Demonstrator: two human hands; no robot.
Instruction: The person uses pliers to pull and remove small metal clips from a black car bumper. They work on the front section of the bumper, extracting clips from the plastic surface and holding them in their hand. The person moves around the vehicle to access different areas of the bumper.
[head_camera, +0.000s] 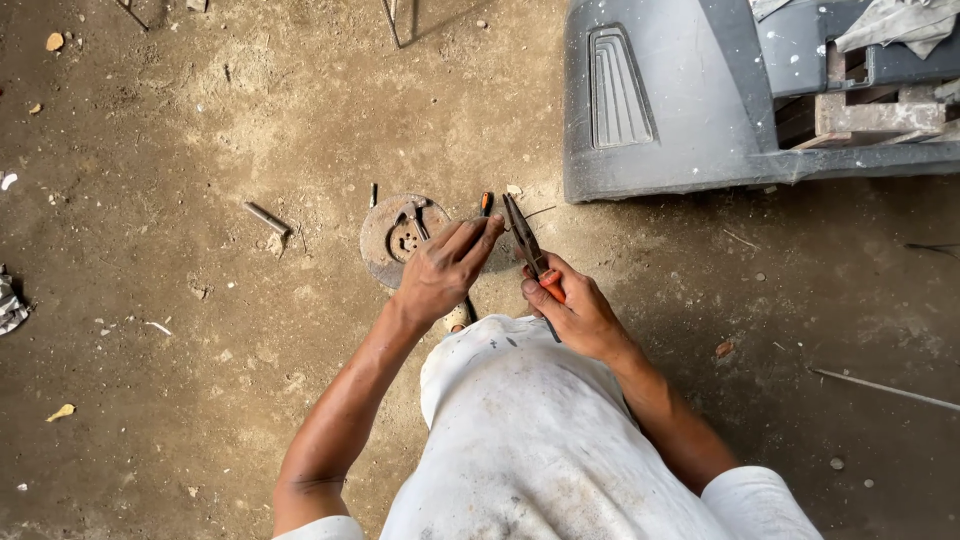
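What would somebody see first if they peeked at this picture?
Two bare hands meet in the middle: the right hand holds orange-handled pliers, and the left hand reaches over a rusty round metal disc lying on the dirt floor. A big grey plastic panel fills the top right corner.

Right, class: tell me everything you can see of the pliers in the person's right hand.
The pliers are slim, with dark, dull metal jaws that taper to a point and orange handle grips. The right hand grips them by the handles, so only a patch of orange shows between the fingers. They slant up and to the left, the tip close to the left hand fingertips and above the rusty round metal disc on the dirt floor. Whether the tip touches anything cannot be told.
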